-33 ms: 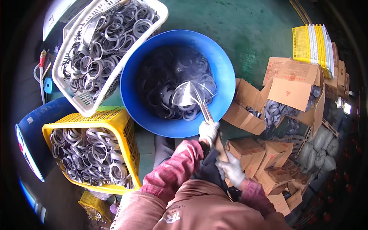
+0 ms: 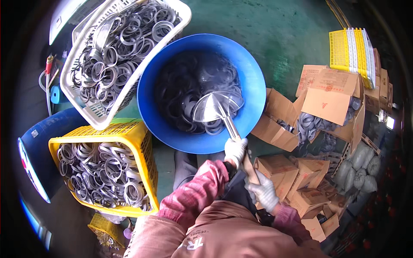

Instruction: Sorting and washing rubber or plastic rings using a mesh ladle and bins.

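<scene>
A long-handled strainer (image 2: 214, 108) with a round wire-mesh bowl reaches into a big blue tub (image 2: 256, 88). Dark grey rings (image 2: 174, 88) lie in the tub, under what looks like murky liquid or haze. My left hand (image 2: 235, 150), in a whitish glove, is closed round the handle just below its metal shaft. Farther down, my gloved right hand (image 2: 263, 192) grips the handle's lower end. The mesh bowl is above or among the rings at the near side of the tub; whether it touches them I cannot tell.
At the upper left a white basket (image 2: 92, 118) holds many metal rings. Below it, a yellow basket (image 2: 142, 148) holds more. Open cardboard boxes (image 2: 275, 129) stand on the right, near grey bags (image 2: 359, 167) and stacked yellow and white crates (image 2: 344, 49). A blue barrel (image 2: 41, 150) lies far left.
The whole view has shifted very slightly. Both hands keep their hold on the strainer, and nothing else has visibly changed.
</scene>
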`<state>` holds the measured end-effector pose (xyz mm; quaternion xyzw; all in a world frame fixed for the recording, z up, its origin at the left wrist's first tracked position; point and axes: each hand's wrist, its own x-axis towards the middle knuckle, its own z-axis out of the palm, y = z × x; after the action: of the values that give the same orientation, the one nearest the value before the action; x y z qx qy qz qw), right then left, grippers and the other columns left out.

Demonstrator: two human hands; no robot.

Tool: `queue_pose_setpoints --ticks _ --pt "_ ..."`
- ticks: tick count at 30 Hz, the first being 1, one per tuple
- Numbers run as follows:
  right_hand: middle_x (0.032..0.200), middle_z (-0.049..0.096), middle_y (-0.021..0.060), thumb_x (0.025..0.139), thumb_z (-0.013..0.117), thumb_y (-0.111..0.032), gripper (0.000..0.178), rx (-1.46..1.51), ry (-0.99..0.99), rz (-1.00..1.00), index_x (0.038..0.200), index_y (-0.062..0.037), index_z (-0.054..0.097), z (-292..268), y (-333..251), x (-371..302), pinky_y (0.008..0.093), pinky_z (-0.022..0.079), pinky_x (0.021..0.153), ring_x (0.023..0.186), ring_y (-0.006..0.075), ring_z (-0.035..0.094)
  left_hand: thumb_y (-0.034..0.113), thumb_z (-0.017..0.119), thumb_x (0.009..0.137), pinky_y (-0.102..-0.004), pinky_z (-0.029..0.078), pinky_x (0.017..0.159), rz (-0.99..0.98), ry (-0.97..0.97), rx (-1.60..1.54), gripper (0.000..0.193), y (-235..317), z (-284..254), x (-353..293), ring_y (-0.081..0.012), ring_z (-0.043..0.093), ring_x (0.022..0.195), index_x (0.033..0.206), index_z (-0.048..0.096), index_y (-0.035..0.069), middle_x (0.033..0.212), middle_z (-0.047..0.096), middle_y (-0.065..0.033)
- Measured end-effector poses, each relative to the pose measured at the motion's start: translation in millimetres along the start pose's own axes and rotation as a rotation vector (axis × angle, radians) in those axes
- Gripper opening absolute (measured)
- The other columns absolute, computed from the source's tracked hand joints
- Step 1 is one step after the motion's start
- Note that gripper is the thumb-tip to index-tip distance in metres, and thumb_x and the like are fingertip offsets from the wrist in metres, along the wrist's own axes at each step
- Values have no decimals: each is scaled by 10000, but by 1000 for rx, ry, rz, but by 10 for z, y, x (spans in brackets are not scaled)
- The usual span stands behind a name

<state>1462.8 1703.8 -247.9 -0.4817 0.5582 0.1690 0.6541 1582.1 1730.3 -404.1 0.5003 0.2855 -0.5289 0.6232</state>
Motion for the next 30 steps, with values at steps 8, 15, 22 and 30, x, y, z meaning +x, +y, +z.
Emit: queue_pose_setpoints --ticks 8,15,22,30 --pt "1101 682 225 843 679 -123 579 -667 -219 -407 1398 -96 519 444 -486 1249 386 522 860 990 305 693 326 658 915 -390 560 562 392 66 -228 315 652 -1087 660 -266 645 556 849 595 24 683 633 -126" --pt "1062 695 176 832 655 -140 584 -938 -184 -374 1399 -136 513 659 -887 3257 416 509 853 983 351 669 213 622 892 -390 534 532 224 190 -294 176 1138 -1180 2877 -247 588 538 878 539 58 658 573 -93" --pt "655 551 39 801 689 -80 585 -188 -151 -22 1369 -135 565 398 -951 3823 312 384 368 447 137 486 151 676 797 -365 499 557 390 387 284 143 1251 -680 3912 -212 608 592 839 608 32 690 605 -61" --pt "584 510 2 805 659 -38 463 121 42 -42 1259 -115 612 -368 -264 2514 285 351 351 384 117 442 91 664 771 -386 472 438 202 188 386 124 299 577 2714 -213 571 468 835 562 60 608 559 -61"
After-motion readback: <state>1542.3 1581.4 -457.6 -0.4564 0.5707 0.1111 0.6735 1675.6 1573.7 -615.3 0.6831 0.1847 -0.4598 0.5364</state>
